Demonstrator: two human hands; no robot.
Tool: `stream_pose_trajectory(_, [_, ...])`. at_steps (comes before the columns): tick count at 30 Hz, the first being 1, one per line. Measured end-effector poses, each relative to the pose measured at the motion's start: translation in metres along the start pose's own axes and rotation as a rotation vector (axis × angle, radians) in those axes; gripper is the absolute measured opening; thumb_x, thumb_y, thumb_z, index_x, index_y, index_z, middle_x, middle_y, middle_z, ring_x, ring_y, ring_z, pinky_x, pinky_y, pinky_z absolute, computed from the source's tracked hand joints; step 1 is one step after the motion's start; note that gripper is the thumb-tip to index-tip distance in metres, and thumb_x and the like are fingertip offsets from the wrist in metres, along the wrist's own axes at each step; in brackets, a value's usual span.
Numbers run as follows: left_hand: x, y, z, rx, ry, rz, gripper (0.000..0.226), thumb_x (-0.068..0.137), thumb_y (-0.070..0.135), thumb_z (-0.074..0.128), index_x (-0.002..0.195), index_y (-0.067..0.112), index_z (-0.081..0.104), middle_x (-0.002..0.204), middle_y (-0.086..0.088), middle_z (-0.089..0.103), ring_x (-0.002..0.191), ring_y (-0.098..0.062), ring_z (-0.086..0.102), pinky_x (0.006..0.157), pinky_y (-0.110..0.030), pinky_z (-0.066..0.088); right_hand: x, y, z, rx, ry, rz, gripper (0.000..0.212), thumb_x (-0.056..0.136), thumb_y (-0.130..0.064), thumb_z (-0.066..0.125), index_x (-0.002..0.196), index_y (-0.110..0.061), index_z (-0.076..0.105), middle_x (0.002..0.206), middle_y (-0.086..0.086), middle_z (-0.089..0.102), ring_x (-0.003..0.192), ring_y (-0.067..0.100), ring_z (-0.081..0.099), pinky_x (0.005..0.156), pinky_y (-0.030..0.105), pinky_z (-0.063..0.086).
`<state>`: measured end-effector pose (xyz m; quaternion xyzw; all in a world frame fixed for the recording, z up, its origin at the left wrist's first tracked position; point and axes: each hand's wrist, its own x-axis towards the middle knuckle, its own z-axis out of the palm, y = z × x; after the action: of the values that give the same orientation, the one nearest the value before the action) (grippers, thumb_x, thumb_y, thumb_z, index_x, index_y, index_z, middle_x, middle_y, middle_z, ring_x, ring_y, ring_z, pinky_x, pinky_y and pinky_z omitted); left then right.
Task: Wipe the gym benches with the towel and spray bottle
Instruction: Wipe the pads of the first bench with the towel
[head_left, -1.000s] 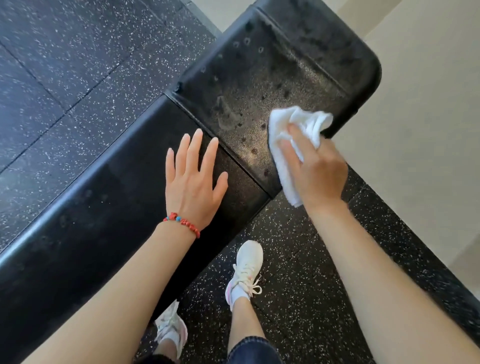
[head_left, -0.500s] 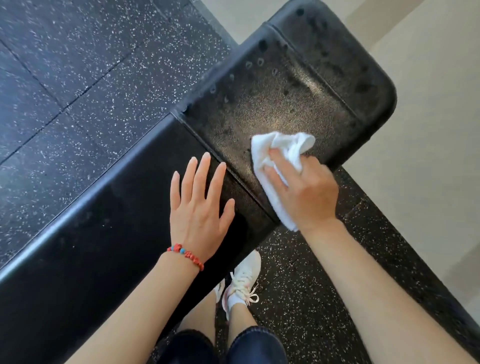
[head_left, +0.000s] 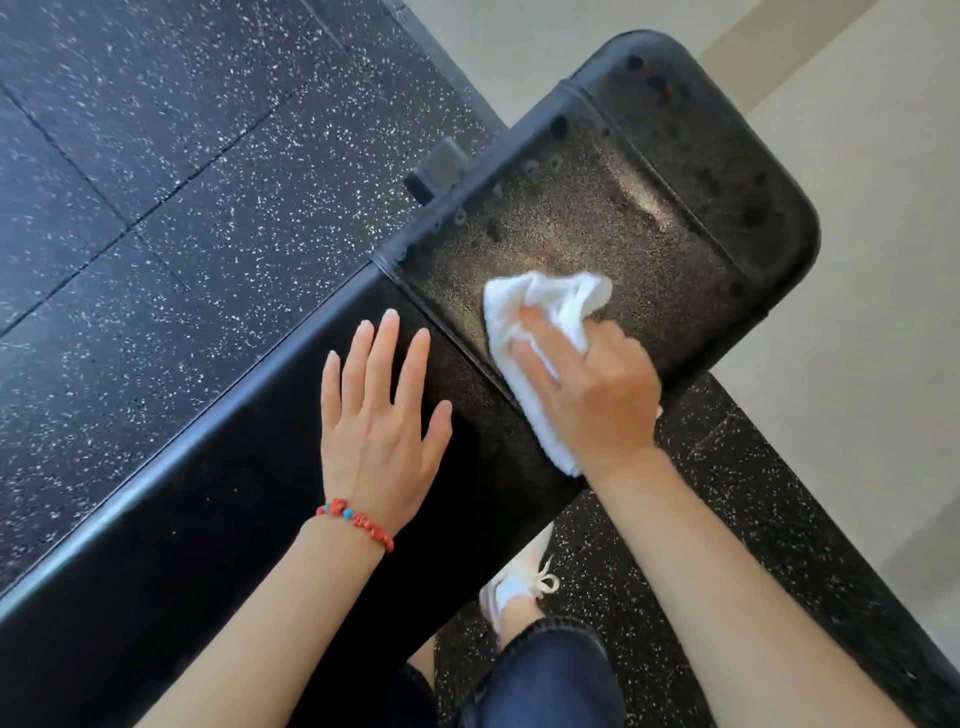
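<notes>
Nearest the camera, dark blue trouser legs (head_left: 545, 675) and a white laced shoe (head_left: 524, 584) stand on the black speckled floor (head_left: 156, 156). Just beyond them the black padded table (head_left: 208, 493) runs from near left to far right. The left hand (head_left: 379, 415) lies flat on the table's long pad, fingers straight and slightly spread, holding nothing; a red beaded bracelet (head_left: 356, 522) circles its wrist. To its right, across the seam between the two pads, the right hand (head_left: 587, 384) has its fingers curled over a bunched white towel (head_left: 540, 312), pressing it against the near part of the shorter end pad. That end pad (head_left: 623, 218) looks wet, with a fine sheen and scattered droplets further out. A dark bracket (head_left: 441, 169) shows at the table's far-left edge. Beyond the pad's rounded end lies a pale beige floor (head_left: 857, 312).
</notes>
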<state>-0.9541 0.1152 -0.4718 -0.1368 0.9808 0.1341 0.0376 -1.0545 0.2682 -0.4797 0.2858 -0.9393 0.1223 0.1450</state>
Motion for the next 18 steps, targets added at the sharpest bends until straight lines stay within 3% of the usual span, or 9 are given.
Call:
stream_pose_trajectory(4, [-0.001, -0.001, 0.002, 0.015, 0.009, 0.001, 0.056, 0.088, 0.035, 0.039, 0.135, 0.007, 0.044, 0.145, -0.019, 0.038, 0.135, -0.034, 0.029, 0.111, -0.051, 0.018, 0.067, 0.026, 0.021, -0.049, 0.105, 0.192, 0.021, 0.073, -0.026, 0.077, 0.090, -0.014, 0.075, 0.051, 0.015, 0.055, 0.042, 0.028, 0.053, 0.039, 0.027, 0.041])
stream_pose_trajectory(8, [-0.001, 0.000, 0.005, 0.023, 0.028, -0.003, 0.055, 0.087, 0.033, 0.040, 0.135, 0.007, 0.044, 0.145, -0.019, 0.038, 0.135, -0.033, 0.027, 0.111, -0.050, 0.015, 0.092, 0.026, 0.026, -0.035, 0.129, 0.284, 0.019, 0.073, -0.023, 0.076, 0.090, -0.014, 0.075, 0.053, 0.018, 0.057, 0.044, 0.032, 0.056, 0.038, 0.029, 0.043])
stream_pose_trajectory(10, [-0.001, 0.001, 0.004, 0.015, 0.029, -0.012, 0.054, 0.087, 0.032, 0.040, 0.135, 0.006, 0.044, 0.145, -0.019, 0.038, 0.135, -0.034, 0.027, 0.111, -0.051, 0.015, 0.077, 0.010, 0.025, -0.002, 0.135, 0.195, 0.019, 0.075, -0.024, 0.076, 0.092, -0.014, 0.075, 0.055, 0.015, 0.057, 0.045, 0.029, 0.055, 0.040, 0.027, 0.042])
stream_pose_trajectory(15, [0.000, 0.006, 0.004, 0.007, 0.030, -0.047, 0.054, 0.086, 0.029, 0.041, 0.133, 0.005, 0.047, 0.144, -0.020, 0.038, 0.135, -0.035, 0.027, 0.110, -0.053, 0.018, 0.051, -0.017, 0.021, 0.062, -0.023, -0.215, 0.025, 0.087, -0.035, 0.060, 0.097, -0.016, 0.073, 0.056, 0.008, 0.056, 0.047, 0.024, 0.052, 0.043, 0.029, 0.040])
stream_pose_trajectory(18, [0.002, 0.008, 0.004, 0.004, 0.024, -0.060, 0.054, 0.085, 0.028, 0.042, 0.133, 0.006, 0.047, 0.144, -0.019, 0.038, 0.135, -0.033, 0.026, 0.111, -0.053, 0.018, 0.088, 0.003, 0.031, -0.016, 0.011, -0.158, 0.023, 0.084, -0.035, 0.064, 0.096, -0.018, 0.074, 0.054, 0.010, 0.056, 0.047, 0.024, 0.053, 0.042, 0.027, 0.040])
